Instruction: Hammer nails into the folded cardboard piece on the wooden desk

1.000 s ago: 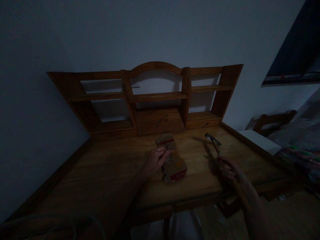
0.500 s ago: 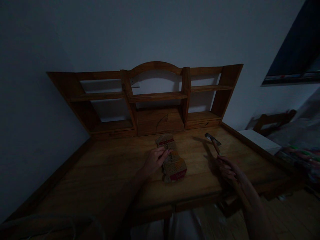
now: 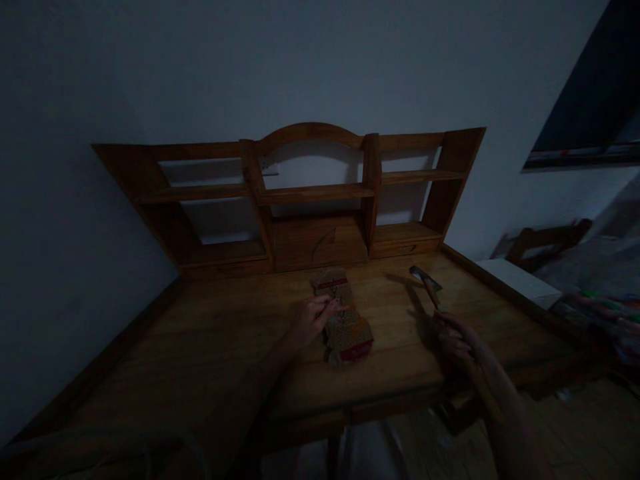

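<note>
A flattened brown cardboard piece (image 3: 346,325) with red stripes lies in the middle of the wooden desk (image 3: 210,333). My left hand (image 3: 313,320) rests at its left edge with thumb and fingers pinched together over it; what they pinch is too small and dark to make out. My right hand (image 3: 453,337) is wrapped round the wooden handle of a hammer (image 3: 427,283), whose metal head points up and away, raised above the desk to the right of the cardboard.
A wooden shelf unit (image 3: 310,193) with open compartments stands along the desk's back edge against a pale wall. A chair back (image 3: 547,237) and a white slab (image 3: 520,280) sit off the right side. The room is very dim.
</note>
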Available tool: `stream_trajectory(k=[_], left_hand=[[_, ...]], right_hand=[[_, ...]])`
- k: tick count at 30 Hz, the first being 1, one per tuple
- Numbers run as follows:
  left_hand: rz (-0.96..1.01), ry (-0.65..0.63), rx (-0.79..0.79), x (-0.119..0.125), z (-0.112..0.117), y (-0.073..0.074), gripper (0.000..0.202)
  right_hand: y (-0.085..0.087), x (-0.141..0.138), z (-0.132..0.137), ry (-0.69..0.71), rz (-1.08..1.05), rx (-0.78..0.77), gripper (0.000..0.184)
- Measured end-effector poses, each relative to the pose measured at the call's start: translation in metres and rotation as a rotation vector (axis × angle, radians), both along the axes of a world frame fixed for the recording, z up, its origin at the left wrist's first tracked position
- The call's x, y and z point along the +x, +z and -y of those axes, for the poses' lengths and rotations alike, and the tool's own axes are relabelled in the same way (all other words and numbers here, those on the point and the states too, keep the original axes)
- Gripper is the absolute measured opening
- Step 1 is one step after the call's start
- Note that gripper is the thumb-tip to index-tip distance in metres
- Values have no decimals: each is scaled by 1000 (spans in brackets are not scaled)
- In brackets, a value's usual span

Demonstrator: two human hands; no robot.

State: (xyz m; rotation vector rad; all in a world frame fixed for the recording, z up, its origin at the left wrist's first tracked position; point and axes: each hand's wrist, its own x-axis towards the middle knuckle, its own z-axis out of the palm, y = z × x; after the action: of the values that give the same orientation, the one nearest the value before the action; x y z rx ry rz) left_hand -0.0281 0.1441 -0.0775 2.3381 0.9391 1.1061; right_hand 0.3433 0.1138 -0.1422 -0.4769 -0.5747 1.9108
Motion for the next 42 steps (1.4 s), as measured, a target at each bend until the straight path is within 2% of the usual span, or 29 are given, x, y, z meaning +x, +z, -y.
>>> stream_trajectory(k=[3, 13, 17, 22, 33, 37, 42], left_hand=[[-24, 5, 2, 1, -1, 0, 39], [13, 51, 165, 4, -10, -10, 21], [28, 31, 153, 4, -15, -12, 18], [55, -3, 120, 4, -16, -11, 18], [49, 98, 68, 6, -17, -21, 19], [15, 75, 87, 6, -15, -20, 20], [10, 105, 70, 6, -16, -20, 23]], right_hand=[[-2, 1, -1, -22, 17, -27, 21], [-4, 3, -5, -33, 32, -89, 26], [-2, 2, -4, -65, 21, -111, 29], [5, -2, -1, -25, 2, -135, 29], [-5, 4, -6, -25, -23, -170, 31], [-2, 4, -6, -22, -4, -159, 37], [2, 1, -2, 1, 13, -133, 37]])
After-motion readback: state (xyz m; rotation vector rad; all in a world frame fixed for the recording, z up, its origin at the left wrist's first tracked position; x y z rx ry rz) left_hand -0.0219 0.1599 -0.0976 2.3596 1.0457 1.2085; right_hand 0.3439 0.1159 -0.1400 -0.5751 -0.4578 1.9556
